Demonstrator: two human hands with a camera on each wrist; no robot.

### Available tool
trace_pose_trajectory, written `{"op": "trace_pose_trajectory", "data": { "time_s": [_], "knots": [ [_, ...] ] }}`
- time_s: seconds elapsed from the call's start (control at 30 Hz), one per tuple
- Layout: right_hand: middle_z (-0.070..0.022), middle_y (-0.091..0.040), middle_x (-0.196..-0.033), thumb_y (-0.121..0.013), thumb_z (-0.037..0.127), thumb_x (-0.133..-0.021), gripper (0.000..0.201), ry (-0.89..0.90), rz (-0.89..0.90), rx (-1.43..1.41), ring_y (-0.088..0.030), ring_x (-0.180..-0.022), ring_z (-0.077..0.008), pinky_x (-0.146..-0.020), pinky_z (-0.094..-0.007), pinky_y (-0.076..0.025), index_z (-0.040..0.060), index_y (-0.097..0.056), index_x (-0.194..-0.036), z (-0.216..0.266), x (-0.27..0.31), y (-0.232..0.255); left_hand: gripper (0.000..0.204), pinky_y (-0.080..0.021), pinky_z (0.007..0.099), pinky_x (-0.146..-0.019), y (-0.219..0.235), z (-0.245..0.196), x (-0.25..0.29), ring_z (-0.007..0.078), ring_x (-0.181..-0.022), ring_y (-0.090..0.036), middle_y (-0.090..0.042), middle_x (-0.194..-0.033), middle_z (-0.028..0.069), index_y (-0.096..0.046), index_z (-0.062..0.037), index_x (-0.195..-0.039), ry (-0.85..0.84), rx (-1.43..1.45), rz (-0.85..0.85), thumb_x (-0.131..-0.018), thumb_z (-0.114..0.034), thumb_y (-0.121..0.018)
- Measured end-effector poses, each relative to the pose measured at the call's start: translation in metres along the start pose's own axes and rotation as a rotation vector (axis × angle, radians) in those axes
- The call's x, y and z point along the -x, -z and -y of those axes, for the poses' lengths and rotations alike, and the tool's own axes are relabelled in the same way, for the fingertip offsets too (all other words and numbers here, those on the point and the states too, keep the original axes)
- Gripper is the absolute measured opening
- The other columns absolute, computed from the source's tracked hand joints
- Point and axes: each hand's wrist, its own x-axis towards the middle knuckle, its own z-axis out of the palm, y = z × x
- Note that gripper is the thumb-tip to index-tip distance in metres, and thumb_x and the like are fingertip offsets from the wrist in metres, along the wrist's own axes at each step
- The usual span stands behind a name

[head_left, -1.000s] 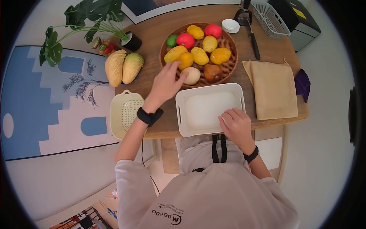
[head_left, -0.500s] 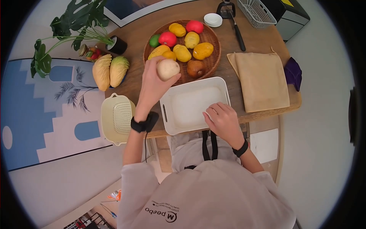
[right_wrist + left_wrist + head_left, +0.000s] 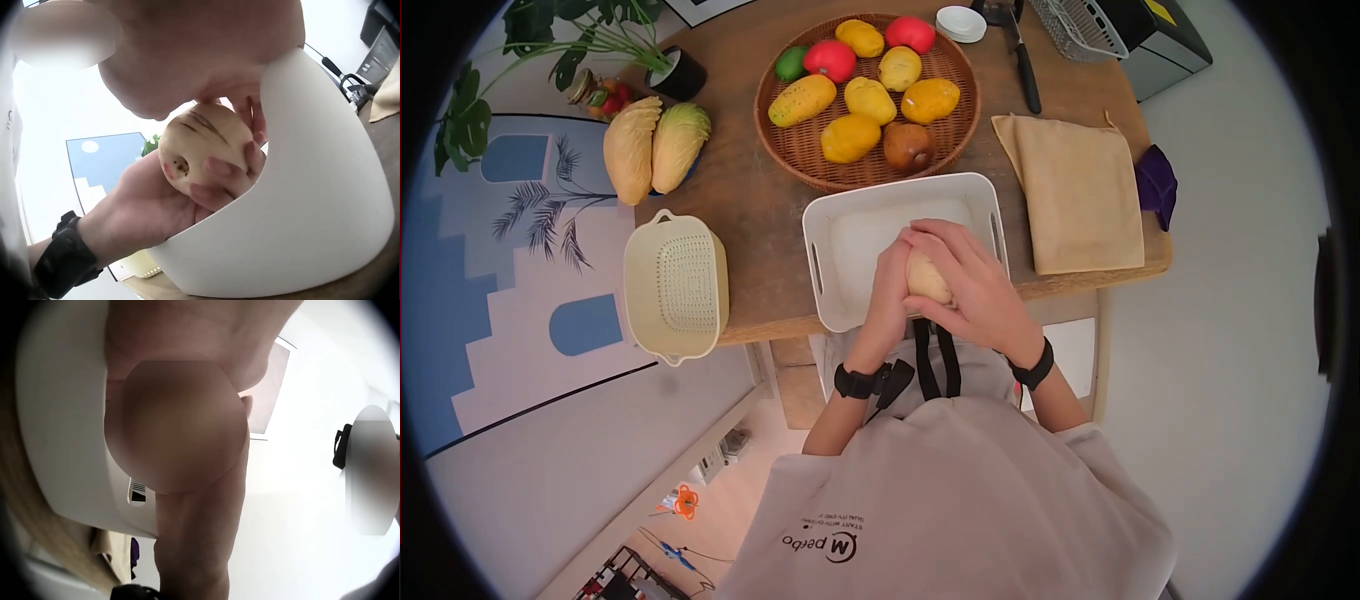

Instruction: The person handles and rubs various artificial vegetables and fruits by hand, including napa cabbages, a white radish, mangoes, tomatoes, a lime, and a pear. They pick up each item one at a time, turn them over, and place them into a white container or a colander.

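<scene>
A pale cream round fruit (image 3: 926,279), with dark scratches and a speckled dimple, is between my two hands above the near part of a white tray (image 3: 830,240). My left hand (image 3: 890,295) cups it, fingers curled round its side, as the right wrist view shows. Over its other side curves my right hand (image 3: 978,290), fingers and thumb spread round the fruit. In the left wrist view a blurred patch hides the fruit and most of the grip. Behind the tray stands a brown wicker basket (image 3: 785,160) with several fruits, among them a brown round one (image 3: 909,147).
To the left, a cream colander (image 3: 675,285) sits at the table edge, with two cabbages (image 3: 653,150) behind it. A folded beige cloth (image 3: 1075,195) lies on the right beside a purple item (image 3: 1157,187). Farther back are a black-handled knife (image 3: 1027,80) and white dishes (image 3: 960,24).
My left hand took the pale fruit from the basket and brought it over the tray. My right hand, earlier at the tray's near right side, has moved slightly left and now holds it too.
</scene>
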Motion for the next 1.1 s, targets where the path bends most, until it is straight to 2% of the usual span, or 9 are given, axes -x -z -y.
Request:
{"op": "trace_pose_trajectory", "data": {
  "time_s": [0.1,0.33,0.47,0.57,0.7,0.77,0.87,1.0,1.1],
  "knots": [
    [-0.0195,-0.059,-0.143,-0.081,0.031,-0.092,0.063,0.036,0.017,0.03,-0.06,-0.127,-0.0424,-0.105,-0.0501,-0.051,0.0026,-0.058,-0.143,-0.001,-0.008,-0.01,0.045,-0.051,0.0337,-0.107,0.01,0.001,0.001,0.0166,-0.126,-0.063,-0.065,-0.137,0.0088,-0.058,-0.0039,-0.143,-0.005,0.065,0.017,-0.118,-0.038,-0.042],
    [-0.0194,-0.061,-0.135,-0.086,0.031,-0.088,0.062,-0.132,-0.134,0.053,-0.065,-0.117,-0.0428,-0.098,-0.048,-0.055,0.0024,-0.061,-0.137,-0.006,0.003,-0.018,0.04,-0.053,0.033,-0.105,0.013,-0.008,-0.007,0.0153,-0.125,-0.064,-0.066,-0.133,0.0062,-0.06,-0.0062,-0.14,0.312,0.306,0.07,-0.117,-0.034,-0.044],
    [-0.0198,-0.063,-0.132,-0.085,0.031,-0.088,0.06,-0.018,-0.096,0.088,-0.066,-0.112,-0.0428,-0.094,-0.0476,-0.057,0.0021,-0.063,-0.134,-0.002,0.001,-0.015,0.04,-0.053,0.0325,-0.104,0.024,0.015,-0.017,0.0147,-0.124,-0.065,-0.066,-0.131,0.0054,-0.061,-0.0074,-0.136,0.054,0.167,0.248,-0.117,-0.038,-0.042],
    [-0.0197,-0.063,-0.132,-0.085,0.029,-0.088,0.057,0.04,-0.142,0.083,-0.068,-0.109,-0.0424,-0.091,-0.0478,-0.057,0.0023,-0.064,-0.133,-0.004,0.002,-0.017,0.036,-0.053,0.027,-0.089,0.013,0.001,-0.01,0.0082,-0.101,-0.062,-0.065,-0.11,0.0027,-0.063,-0.0076,-0.112,0.133,0.23,0.092,-0.116,-0.035,-0.039],
    [-0.0174,-0.064,-0.134,-0.086,0.024,-0.086,0.053,-0.141,-0.18,-0.049,-0.067,-0.114,-0.0402,-0.095,-0.0472,-0.057,0.0029,-0.066,-0.13,-0.013,-0.001,-0.018,0.036,-0.053,0.0272,-0.092,0.008,-0.005,-0.009,0.01,-0.103,-0.063,-0.065,-0.11,0.003,-0.063,-0.0072,-0.115,0.197,0.224,-0.014,-0.116,-0.034,-0.038],
    [-0.017,-0.065,-0.133,-0.085,0.021,-0.086,0.049,-0.111,-0.146,0.016,-0.066,-0.117,-0.04,-0.097,-0.0472,-0.056,0.0025,-0.068,-0.128,-0.004,-0.006,-0.015,0.037,-0.053,0.0283,-0.093,0.002,-0.021,-0.004,0.011,-0.105,-0.064,-0.065,-0.111,0.0027,-0.062,-0.0075,-0.117,0.266,0.287,-0.034,-0.117,-0.035,-0.038],
    [-0.019,-0.066,-0.131,-0.081,0.019,-0.088,0.046,0.08,-0.088,0.08,-0.065,-0.119,-0.0418,-0.099,-0.0481,-0.055,0.0013,-0.068,-0.128,0.0,-0.006,-0.021,0.039,-0.054,0.03,-0.095,0.007,-0.003,-0.005,0.0124,-0.106,-0.066,-0.067,-0.113,0.0033,-0.063,-0.0077,-0.12,0.071,0.21,-0.009,-0.118,-0.038,-0.039],
    [-0.0192,-0.067,-0.129,-0.077,0.018,-0.091,0.042,0.243,-0.092,0.025,-0.066,-0.117,-0.0418,-0.098,-0.0487,-0.055,0.001,-0.068,-0.128,0.0,-0.009,-0.03,0.037,-0.053,0.0314,-0.097,0.016,0.002,-0.011,0.013,-0.107,-0.066,-0.068,-0.113,0.0026,-0.065,-0.0081,-0.119,0.249,0.505,-0.007,-0.117,-0.037,-0.041],
    [-0.0182,-0.068,-0.13,-0.081,0.016,-0.086,0.041,-0.064,-0.185,-0.163,-0.065,-0.117,-0.0414,-0.1,-0.0482,-0.055,0.0023,-0.07,-0.123,-0.005,-0.008,-0.037,0.037,-0.053,0.0326,-0.1,0.018,0.009,-0.01,0.0137,-0.112,-0.066,-0.068,-0.116,0.0024,-0.064,-0.0091,-0.122,0.226,0.447,-0.059,-0.116,-0.038,-0.043]
  ]
}}
